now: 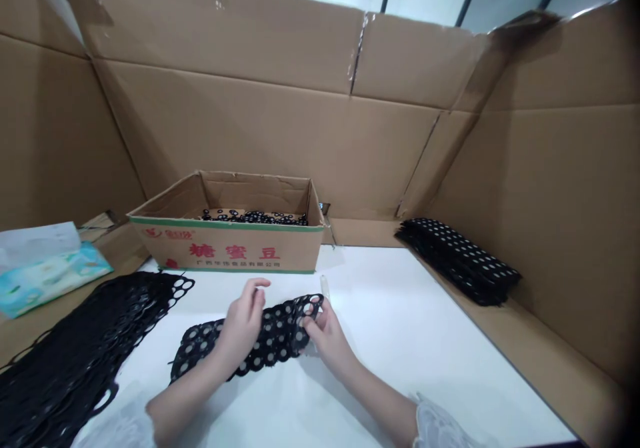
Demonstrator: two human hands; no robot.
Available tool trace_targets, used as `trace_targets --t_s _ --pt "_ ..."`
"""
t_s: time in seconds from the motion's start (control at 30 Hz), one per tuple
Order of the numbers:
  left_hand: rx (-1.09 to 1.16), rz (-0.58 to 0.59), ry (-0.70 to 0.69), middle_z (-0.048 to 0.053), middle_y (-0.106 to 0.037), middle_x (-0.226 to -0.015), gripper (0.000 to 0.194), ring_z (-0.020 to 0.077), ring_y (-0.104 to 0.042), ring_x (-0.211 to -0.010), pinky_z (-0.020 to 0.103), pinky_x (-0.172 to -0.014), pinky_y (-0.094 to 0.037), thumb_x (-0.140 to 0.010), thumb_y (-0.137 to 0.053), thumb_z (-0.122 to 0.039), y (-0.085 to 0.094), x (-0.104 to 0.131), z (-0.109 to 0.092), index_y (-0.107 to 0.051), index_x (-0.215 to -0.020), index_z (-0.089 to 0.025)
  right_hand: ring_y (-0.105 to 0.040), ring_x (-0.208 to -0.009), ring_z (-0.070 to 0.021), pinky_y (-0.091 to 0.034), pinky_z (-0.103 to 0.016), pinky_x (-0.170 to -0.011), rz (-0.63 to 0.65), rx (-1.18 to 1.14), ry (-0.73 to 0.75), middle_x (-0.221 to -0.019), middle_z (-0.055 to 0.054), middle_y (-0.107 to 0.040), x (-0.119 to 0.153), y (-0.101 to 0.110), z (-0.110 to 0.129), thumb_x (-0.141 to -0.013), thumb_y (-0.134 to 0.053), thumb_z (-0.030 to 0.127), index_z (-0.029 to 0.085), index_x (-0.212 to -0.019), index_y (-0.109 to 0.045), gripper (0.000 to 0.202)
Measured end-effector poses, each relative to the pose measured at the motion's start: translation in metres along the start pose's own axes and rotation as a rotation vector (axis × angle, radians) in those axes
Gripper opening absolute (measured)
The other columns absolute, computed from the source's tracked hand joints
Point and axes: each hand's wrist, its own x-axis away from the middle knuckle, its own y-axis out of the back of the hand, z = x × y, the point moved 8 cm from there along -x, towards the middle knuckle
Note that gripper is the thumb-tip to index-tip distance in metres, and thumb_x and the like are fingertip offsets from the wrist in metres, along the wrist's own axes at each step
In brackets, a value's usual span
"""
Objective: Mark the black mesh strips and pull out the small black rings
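A black sheet with rows of round pale spots (270,338) lies on the white table, its right end lifted a little. My right hand (323,331) pinches that right end between thumb and fingers, beside a ring-like hole. Over the left part of the sheet is my left hand (245,318), its fingers partly curled and apart, with nothing visible between them. A small clear object (325,287) shows just behind my right hand; most of it is hidden.
Behind stands an open carton (245,251) with small black rings inside. Black perforated strips (75,348) pile up at the left, near a tissue pack (55,278). Stacked spotted black sheets (460,261) lie at the right. Cardboard walls (260,121) surround the table (400,315).
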Motion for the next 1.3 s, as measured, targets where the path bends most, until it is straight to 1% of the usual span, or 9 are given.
trace_targets --t_s 0.17,0.33,0.53,0.67,0.8,0.93,1.1,1.23,1.3 --pt "-0.211 0.207 -0.183 0.005 -0.057 -0.083 0.022 0.0171 -0.055 -0.076 0.028 -0.069 -0.041 -0.088 -0.025 -0.023 -0.028 0.023 -0.026 -0.046 -0.092 -0.019 -0.041 -0.030 -0.0055 -0.033 -0.016 -0.029 0.024 0.082 -0.113 -0.048 0.012 -0.044 0.005 -0.005 -0.010 -0.074 -0.050 0.024 0.023 -0.084 -0.028 0.024" --pt "-0.255 0.341 -0.176 0.007 -0.054 -0.087 0.017 0.0192 -0.055 -0.079 0.031 -0.070 -0.043 -0.086 -0.034 -0.032 -0.048 0.036 -0.023 -0.042 -0.091 -0.017 -0.045 -0.036 -0.0043 -0.039 -0.017 -0.036 0.005 0.060 -0.103 -0.056 0.011 -0.049 0.009 -0.002 -0.009 -0.075 -0.052 0.026 0.022 -0.082 -0.029 0.025" --pt "-0.124 0.451 -0.143 0.006 -0.055 -0.085 0.014 0.0167 -0.056 -0.075 0.029 -0.067 -0.044 -0.086 -0.036 -0.031 -0.054 0.034 -0.017 -0.037 -0.092 -0.018 -0.046 -0.041 -0.0048 -0.042 -0.019 -0.042 0.012 0.021 -0.109 -0.060 0.010 -0.049 0.009 -0.002 -0.012 -0.076 -0.052 0.025 0.023 -0.088 -0.028 0.028" --pt "-0.179 0.455 -0.125 0.004 -0.053 -0.081 0.013 0.0147 -0.055 -0.065 0.027 -0.059 -0.042 -0.087 -0.032 -0.029 -0.052 0.032 -0.015 -0.035 -0.092 -0.018 -0.044 -0.043 -0.0027 -0.040 -0.018 -0.042 0.008 -0.022 -0.071 -0.070 0.009 -0.048 0.009 -0.002 -0.009 -0.075 -0.052 0.021 0.025 -0.092 -0.025 0.033" --pt "-0.264 0.439 -0.062 0.001 -0.051 -0.071 0.017 0.0142 -0.052 -0.058 0.026 -0.054 -0.039 -0.087 -0.031 -0.034 -0.048 0.030 -0.010 -0.035 -0.088 -0.018 -0.043 -0.043 -0.0029 -0.038 -0.017 -0.043 0.028 -0.016 -0.037 -0.066 0.010 -0.046 0.008 -0.002 -0.004 -0.077 -0.049 0.019 0.025 -0.092 -0.023 0.031" --pt "-0.444 0.464 -0.210 0.001 -0.051 -0.068 0.019 0.0148 -0.051 -0.058 0.026 -0.053 -0.037 -0.088 -0.032 -0.033 -0.052 0.030 -0.016 -0.038 -0.081 -0.017 -0.044 -0.047 -0.0034 -0.039 -0.017 -0.047 0.041 -0.018 -0.040 -0.062 0.011 -0.042 0.007 -0.002 -0.002 -0.076 -0.048 0.018 0.024 -0.086 -0.023 0.028" --pt "-0.722 0.296 -0.465 0.002 -0.051 -0.065 0.013 0.0154 -0.051 -0.058 0.026 -0.051 -0.036 -0.084 -0.034 -0.020 -0.048 0.033 -0.035 -0.042 -0.075 -0.016 -0.044 -0.051 -0.0029 -0.039 -0.016 -0.047 0.047 -0.061 -0.064 -0.066 0.010 -0.037 0.007 -0.005 -0.004 -0.072 -0.049 0.014 0.025 -0.086 -0.025 0.031" --pt "-0.870 0.055 -0.659 0.003 -0.049 -0.062 0.018 0.0156 -0.049 -0.056 0.026 -0.049 -0.035 -0.085 -0.040 -0.025 -0.038 0.040 -0.052 -0.043 -0.070 -0.015 -0.048 -0.046 -0.0043 -0.044 -0.020 -0.049 0.055 -0.031 -0.067 -0.063 0.011 -0.043 0.006 -0.003 -0.005 -0.074 -0.048 0.017 0.025 -0.086 -0.025 0.028" --pt "-0.856 0.006 -0.755 0.003 -0.048 -0.063 0.018 0.0154 -0.048 -0.058 0.026 -0.052 -0.037 -0.085 -0.042 -0.028 -0.035 0.045 -0.057 -0.045 -0.073 -0.014 -0.051 -0.044 -0.0064 -0.046 -0.022 -0.050 0.064 -0.019 -0.073 -0.058 0.012 -0.047 0.006 -0.001 -0.005 -0.076 -0.048 0.018 0.025 -0.086 -0.024 0.027"
